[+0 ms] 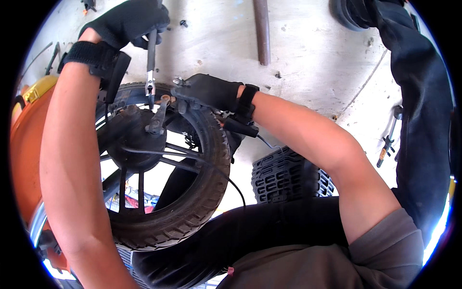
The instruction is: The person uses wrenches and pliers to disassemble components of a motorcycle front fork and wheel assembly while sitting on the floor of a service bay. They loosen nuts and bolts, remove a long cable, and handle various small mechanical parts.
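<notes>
A black-gloved left hand of mine (130,21) closes round a dark rod (151,55) at the upper left. The rod's silver forked end points down at the wheel hub. My right hand (207,91), also gloved, is at the tyre's upper edge with its fingers bent together. A small silver metal piece (179,82) sticks out at its fingertips; its kind is unclear. Between the hands, a worn brake arm (156,120) stands up from the drum hub (137,144) of a spoked motorcycle wheel (219,178). A black cable (211,166) crosses the wheel.
A brown metal pipe (262,33) lies on the pale floor beyond my right hand. On the right lies a tool with an orange-marked handle (385,149), beside a black trouser leg (418,96). A black slotted object (276,176) is beneath my right arm. Orange bodywork (26,144) stands at left.
</notes>
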